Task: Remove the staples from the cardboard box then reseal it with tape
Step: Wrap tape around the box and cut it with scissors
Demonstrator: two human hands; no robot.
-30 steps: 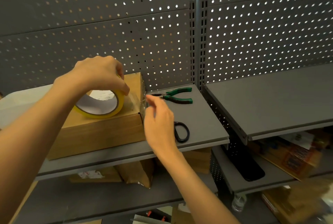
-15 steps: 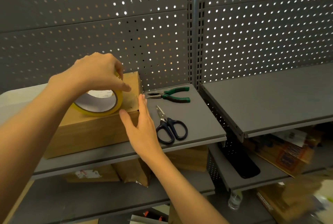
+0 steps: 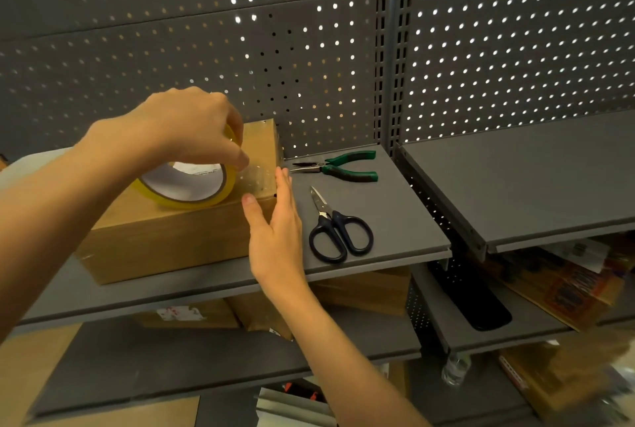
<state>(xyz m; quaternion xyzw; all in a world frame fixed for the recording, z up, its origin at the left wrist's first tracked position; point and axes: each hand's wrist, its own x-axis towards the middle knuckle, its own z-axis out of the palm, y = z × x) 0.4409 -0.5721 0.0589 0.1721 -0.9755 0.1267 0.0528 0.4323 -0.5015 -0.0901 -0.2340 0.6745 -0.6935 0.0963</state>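
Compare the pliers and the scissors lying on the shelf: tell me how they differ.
The pliers have green handles; the scissors have black loop handles. The pliers lie crosswise at the back of the shelf, tips toward the cardboard box; the scissors lie nearer the front edge, blades pointing back. The pliers' handles spread slightly; the scissors' blades look shut. Both lie flat, untouched, right of the box.

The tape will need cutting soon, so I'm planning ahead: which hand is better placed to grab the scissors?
Right. The right hand is open beside the scissors, while the left hand holds the tape roll on the box.
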